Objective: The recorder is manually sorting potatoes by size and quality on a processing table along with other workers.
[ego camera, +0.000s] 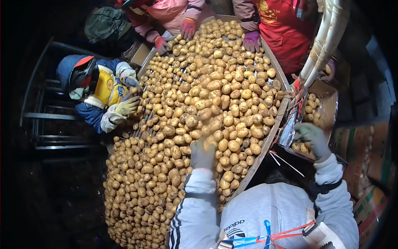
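Observation:
Many potatoes (174, 152) cover a sorting table with a raised wooden rim (264, 152). My left hand, in a grey-green glove (202, 154), reaches onto the potatoes near the middle; it is blurred, and whether it holds one cannot be told. On the right, my right hand (312, 140), also gloved, is over the near end of a cardboard box (328, 105) lined with clear plastic, which has potatoes in it. Its fingers are apart and no potato shows in them.
A co-worker in a blue cap and yellow apron (107, 87) handles potatoes at the left side. Gloved hands of two others rest among potatoes at the far end. White pipes (325, 43) rise at the right, tied with string. Printed cartons (357, 162) stand at the lower right.

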Demonstrator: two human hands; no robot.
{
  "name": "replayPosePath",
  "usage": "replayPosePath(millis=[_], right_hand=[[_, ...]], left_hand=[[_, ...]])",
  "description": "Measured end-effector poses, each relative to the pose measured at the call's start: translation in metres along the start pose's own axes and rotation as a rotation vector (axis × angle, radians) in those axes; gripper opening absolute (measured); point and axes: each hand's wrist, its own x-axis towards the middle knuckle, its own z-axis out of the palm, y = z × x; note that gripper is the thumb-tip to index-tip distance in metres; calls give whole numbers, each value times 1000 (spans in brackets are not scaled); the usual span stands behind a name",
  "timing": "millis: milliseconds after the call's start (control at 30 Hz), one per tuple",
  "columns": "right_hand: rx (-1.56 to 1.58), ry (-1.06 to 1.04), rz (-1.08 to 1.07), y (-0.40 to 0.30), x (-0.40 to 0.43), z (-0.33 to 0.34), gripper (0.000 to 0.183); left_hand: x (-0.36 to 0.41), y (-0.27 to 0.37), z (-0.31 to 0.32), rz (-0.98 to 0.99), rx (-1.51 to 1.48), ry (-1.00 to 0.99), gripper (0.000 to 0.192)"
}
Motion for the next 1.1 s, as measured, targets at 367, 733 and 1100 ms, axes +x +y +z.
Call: replayPosePath(millis=[367, 733, 1100], right_hand=[[-584, -414, -162, 47, 61, 211, 40], [-1187, -460, -298, 47, 83, 238, 52], [184, -840, 414, 51, 12, 246, 31]], left_hand=[[-36, -26, -42, -306, -1330, -254, 46], [-108, -51, -78, -358, -1288, -126, 33], [-92, -41, -59, -295, -1483, -267, 38]])
